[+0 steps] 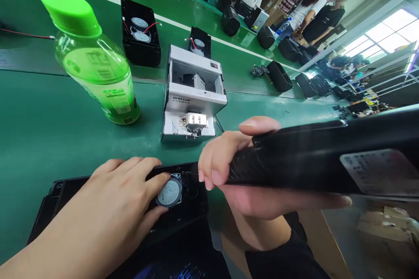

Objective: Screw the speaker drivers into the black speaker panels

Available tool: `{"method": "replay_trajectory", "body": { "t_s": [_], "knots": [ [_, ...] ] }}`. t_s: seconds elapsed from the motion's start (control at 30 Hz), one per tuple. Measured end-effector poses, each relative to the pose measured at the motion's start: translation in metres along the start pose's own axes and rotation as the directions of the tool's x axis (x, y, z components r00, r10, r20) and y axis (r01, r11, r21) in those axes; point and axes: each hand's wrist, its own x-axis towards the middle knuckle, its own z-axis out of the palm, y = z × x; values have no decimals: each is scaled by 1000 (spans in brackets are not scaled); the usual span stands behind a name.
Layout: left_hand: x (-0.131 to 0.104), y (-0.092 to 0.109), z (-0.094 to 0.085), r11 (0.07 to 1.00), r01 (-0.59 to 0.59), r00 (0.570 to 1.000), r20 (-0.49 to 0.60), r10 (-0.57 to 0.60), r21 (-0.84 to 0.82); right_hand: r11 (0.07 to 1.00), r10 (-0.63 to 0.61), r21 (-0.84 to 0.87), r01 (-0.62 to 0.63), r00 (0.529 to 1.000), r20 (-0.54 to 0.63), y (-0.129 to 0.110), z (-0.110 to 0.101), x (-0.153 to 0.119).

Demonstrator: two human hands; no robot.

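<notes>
A black speaker casing (75,187) lies near the front edge of the green bench. My left hand (127,200) rests on it, thumb and index finger around a round silver speaker driver (169,192) in the casing. Wrapped round a long black power screwdriver (294,157) is my right hand (229,161). The tool lies sideways, its front end close to the casing beside the driver; its tip is hidden. Behind the hands stands a white and grey WEIXIN machine (196,96).
A green bottle (98,61) stands at the left. Open black casings (140,48) with drivers and red wires sit on the belt (183,30) behind. More black casings (279,76) stand at the right. Several people work beyond the belt.
</notes>
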Motion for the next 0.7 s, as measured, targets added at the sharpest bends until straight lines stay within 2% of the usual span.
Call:
{"method": "replay_trajectory", "body": {
  "t_s": [0.03, 0.07, 0.1, 0.17, 0.23, 0.3, 0.47, 0.53, 0.6, 0.7],
  "knots": [
    [-1, -1, 1, 1000, -4, 1000, 5, 4, 0, 1000, 10, -27, -9, 999, 51, 2, 3, 1],
    [-1, -1, 1, 1000, -10, 1000, 4, 10, 9, 1000, 20, -18, -19, 999, 50, 2, 5, 2],
    [-1, -1, 2, 1000, -15, 1000, 4, 15, 27, 999, 31, 39, -31, 1000, 2, 1, 4, 2],
    [-1, -1, 2, 997, -22, 1000, 8, 22, 70, 959, 69, 282, -25, 987, -148, -4, 2, 1],
    [-1, 0, 1, 995, -15, 999, 29, 13, 98, 848, 89, 524, 80, 953, -289, -11, -1, -1],
    [-3, 1, 0, 994, 7, 997, 71, -14, 107, 761, 100, 635, 135, 942, -321, -15, -4, -2],
    [-7, 1, -1, 994, 41, 995, 89, -50, 101, 737, 188, 675, 12, 956, -223, -19, -4, 2],
    [-6, 1, -1, 995, 39, 996, 81, -47, 96, 719, 207, 695, 11, 951, -229, -18, -2, 5],
    [-4, 2, -1, 996, 41, 996, 75, -47, 80, 706, 215, 706, 50, 935, -282, -16, 3, 6],
    [-2, 4, -1, 997, 47, 995, 85, -53, 67, 801, 264, 596, -55, 926, -270, -6, 10, 2]
  ]
}}
